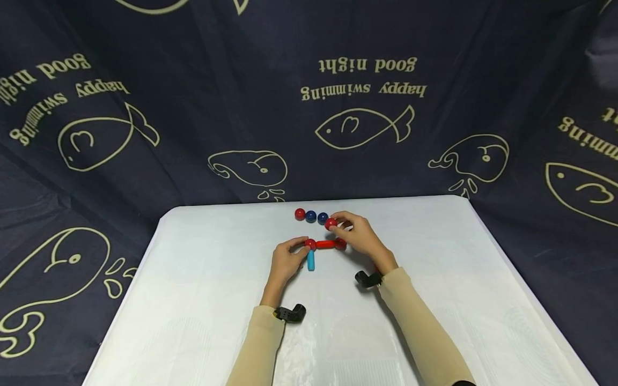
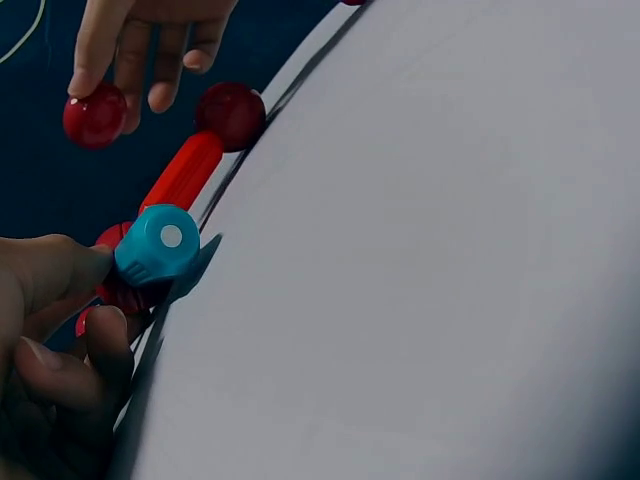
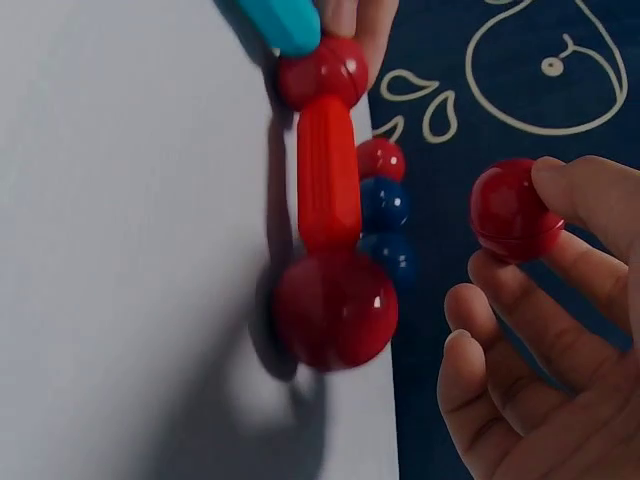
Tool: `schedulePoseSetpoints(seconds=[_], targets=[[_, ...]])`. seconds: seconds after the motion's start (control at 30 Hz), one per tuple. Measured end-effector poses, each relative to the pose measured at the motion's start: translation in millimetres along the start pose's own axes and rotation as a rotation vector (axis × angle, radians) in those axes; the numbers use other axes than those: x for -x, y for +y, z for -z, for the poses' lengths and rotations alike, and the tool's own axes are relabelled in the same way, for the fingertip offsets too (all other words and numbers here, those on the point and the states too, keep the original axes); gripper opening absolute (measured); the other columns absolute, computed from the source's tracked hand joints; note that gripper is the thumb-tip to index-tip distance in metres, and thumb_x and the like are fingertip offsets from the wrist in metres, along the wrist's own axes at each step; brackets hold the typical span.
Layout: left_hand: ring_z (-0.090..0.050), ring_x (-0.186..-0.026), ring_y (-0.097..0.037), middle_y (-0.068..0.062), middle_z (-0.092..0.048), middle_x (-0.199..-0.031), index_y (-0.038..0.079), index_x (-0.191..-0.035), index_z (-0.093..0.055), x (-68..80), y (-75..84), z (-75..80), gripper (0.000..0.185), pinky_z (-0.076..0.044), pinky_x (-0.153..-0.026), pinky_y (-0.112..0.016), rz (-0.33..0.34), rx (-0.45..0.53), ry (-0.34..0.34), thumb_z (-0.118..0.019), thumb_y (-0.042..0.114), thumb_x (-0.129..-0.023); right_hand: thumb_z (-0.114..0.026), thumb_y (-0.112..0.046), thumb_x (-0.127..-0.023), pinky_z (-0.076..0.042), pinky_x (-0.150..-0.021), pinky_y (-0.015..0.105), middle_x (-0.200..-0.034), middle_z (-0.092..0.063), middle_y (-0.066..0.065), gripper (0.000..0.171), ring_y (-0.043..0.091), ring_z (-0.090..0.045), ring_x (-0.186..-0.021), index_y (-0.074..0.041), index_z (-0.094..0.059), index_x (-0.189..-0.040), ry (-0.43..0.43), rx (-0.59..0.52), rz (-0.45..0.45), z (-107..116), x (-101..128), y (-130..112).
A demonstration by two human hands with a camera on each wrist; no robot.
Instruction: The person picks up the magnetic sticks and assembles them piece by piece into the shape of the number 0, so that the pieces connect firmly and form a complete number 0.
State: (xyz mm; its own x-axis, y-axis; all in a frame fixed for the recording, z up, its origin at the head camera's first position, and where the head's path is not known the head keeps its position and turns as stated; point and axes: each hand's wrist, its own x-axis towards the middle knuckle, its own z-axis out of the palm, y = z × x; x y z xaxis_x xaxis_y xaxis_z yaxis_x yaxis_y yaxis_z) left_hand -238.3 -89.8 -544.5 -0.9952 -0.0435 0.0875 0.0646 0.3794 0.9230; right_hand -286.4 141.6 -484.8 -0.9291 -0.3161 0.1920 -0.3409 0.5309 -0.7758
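My left hand (image 1: pixel 286 261) pinches a red ball (image 1: pixel 310 244) between thumb and fingers. That ball joins a red rod (image 1: pixel 325 244) and a light-blue rod (image 1: pixel 311 260), which points toward me. At the red rod's right end sits another red ball (image 1: pixel 340 244). My right hand (image 3: pixel 560 330) holds a loose red ball (image 3: pixel 515 210) between thumb and fingers, above and apart from the joined pieces. In the left wrist view the light-blue rod (image 2: pixel 160 246) shows its end face with a pale round spot and partly covers the pinched ball.
Behind the hands, a red ball (image 1: pixel 300 214) and two dark-blue balls, one at the left (image 1: pixel 311 216) and one at the right (image 1: pixel 322 218), stand in a row near the back edge of the white table (image 1: pixel 212 279). A dark cloth (image 1: pixel 270 107) with fish drawings hangs behind. A small red piece (image 1: pixel 377 268) is partly hidden by the right wrist.
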Motion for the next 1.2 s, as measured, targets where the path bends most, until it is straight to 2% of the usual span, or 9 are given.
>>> schedulePoseSetpoints(seconds=[0.03, 0.13, 0.27, 0.47, 0.7, 0.97, 1.0, 1.1, 1.2], targets=[[-0.059, -0.051, -0.012, -0.010, -0.074, -0.124, 0.016, -0.122, -0.077, 0.1, 0.0, -0.1, 0.028, -0.051, -0.053, -0.026, -0.001, 0.004, -0.001, -0.073, 0.021, -0.095, -0.073, -0.029, -0.097, -0.059, -0.086, 0.042, -0.120, -0.073, 0.008, 0.036, 0.027, -0.070, -0.101, -0.012, -0.069, -0.127, 0.002, -0.006, -0.004, -1.5, 1.6, -1.4], [-0.056, -0.048, -0.007, -0.011, -0.074, -0.125, 0.016, -0.122, -0.077, 0.3, -0.1, -0.1, 0.027, -0.048, -0.052, -0.022, 0.002, 0.006, -0.001, -0.073, 0.022, -0.096, -0.074, -0.029, -0.096, -0.059, -0.082, 0.038, -0.119, -0.074, 0.007, 0.034, 0.025, -0.070, -0.100, -0.014, -0.070, -0.127, -0.004, -0.037, -0.015, -6.0, 8.0, -5.3], [-0.055, -0.045, -0.008, -0.011, -0.074, -0.123, 0.016, -0.121, -0.077, 0.6, -0.4, -0.2, 0.027, -0.048, -0.048, -0.022, 0.002, 0.006, 0.005, -0.073, 0.021, -0.096, -0.074, -0.027, -0.097, -0.059, -0.079, 0.033, -0.116, -0.074, 0.006, 0.033, 0.023, -0.071, -0.097, -0.015, -0.070, -0.127, -0.013, -0.067, -0.017, -12.5, 17.2, -8.0], [-0.055, -0.045, -0.007, -0.012, -0.074, -0.124, 0.015, -0.122, -0.077, 0.3, -0.3, -1.2, 0.027, -0.048, -0.048, -0.022, 0.009, 0.009, 0.004, -0.073, 0.021, -0.096, -0.076, -0.023, -0.095, -0.056, -0.077, 0.029, -0.106, -0.075, 0.005, 0.032, 0.018, -0.069, -0.087, -0.012, -0.070, -0.125, -0.002, -0.065, 0.033, -23.2, 29.6, -9.6], [-0.056, -0.046, -0.007, -0.013, -0.074, -0.125, 0.013, -0.124, -0.076, 0.2, 0.0, -1.6, 0.028, -0.049, -0.048, -0.021, 0.013, 0.010, 0.003, -0.071, 0.021, -0.097, -0.076, -0.023, -0.095, -0.054, -0.073, 0.024, -0.096, -0.073, 0.002, 0.031, 0.013, -0.065, -0.082, -0.012, -0.071, -0.124, -0.038, -0.081, 0.022, -31.8, 43.3, -12.9], [-0.057, -0.047, -0.010, -0.013, -0.073, -0.125, 0.014, -0.124, -0.076, 1.1, 1.0, -1.7, 0.028, -0.048, -0.048, -0.020, 0.020, 0.004, 0.003, -0.071, 0.022, -0.098, -0.078, -0.022, -0.093, -0.058, -0.077, 0.025, -0.104, -0.074, 0.003, 0.033, 0.013, -0.069, -0.086, -0.011, -0.071, -0.123, -0.072, -0.100, 0.045, -40.2, 57.2, -17.8], [-0.059, -0.048, -0.012, -0.012, -0.074, -0.125, 0.014, -0.124, -0.076, 1.1, 1.0, -1.8, 0.028, -0.049, -0.049, -0.022, 0.018, -0.001, 0.003, -0.071, 0.023, -0.098, -0.078, -0.022, -0.093, -0.058, -0.077, 0.025, -0.105, -0.074, 0.003, 0.033, 0.014, -0.070, -0.086, -0.011, -0.071, -0.123, -0.080, -0.101, 0.055, -41.2, 58.6, -18.6], [-0.068, -0.068, -0.016, -0.010, -0.074, -0.125, 0.015, -0.124, -0.076, 1.2, 0.8, -1.8, 0.028, -0.054, -0.062, -0.025, 0.009, -0.032, 0.011, -0.071, 0.024, -0.097, -0.078, -0.023, -0.093, -0.058, -0.076, 0.025, -0.103, -0.074, 0.002, 0.031, 0.013, -0.069, -0.085, -0.011, -0.071, -0.121, -0.103, -0.098, 0.086, -44.7, 62.6, -20.2], [-0.069, -0.088, -0.016, -0.007, -0.074, -0.126, 0.016, -0.123, -0.077, 1.2, 0.2, -1.7, 0.028, -0.054, -0.074, -0.027, 0.008, -0.051, 0.019, -0.071, 0.024, -0.097, -0.078, -0.025, -0.093, -0.056, -0.073, 0.024, -0.100, -0.073, -0.002, 0.030, 0.012, -0.067, -0.084, -0.014, -0.071, -0.120, -0.128, -0.085, 0.098, -48.3, 66.4, -20.8]])
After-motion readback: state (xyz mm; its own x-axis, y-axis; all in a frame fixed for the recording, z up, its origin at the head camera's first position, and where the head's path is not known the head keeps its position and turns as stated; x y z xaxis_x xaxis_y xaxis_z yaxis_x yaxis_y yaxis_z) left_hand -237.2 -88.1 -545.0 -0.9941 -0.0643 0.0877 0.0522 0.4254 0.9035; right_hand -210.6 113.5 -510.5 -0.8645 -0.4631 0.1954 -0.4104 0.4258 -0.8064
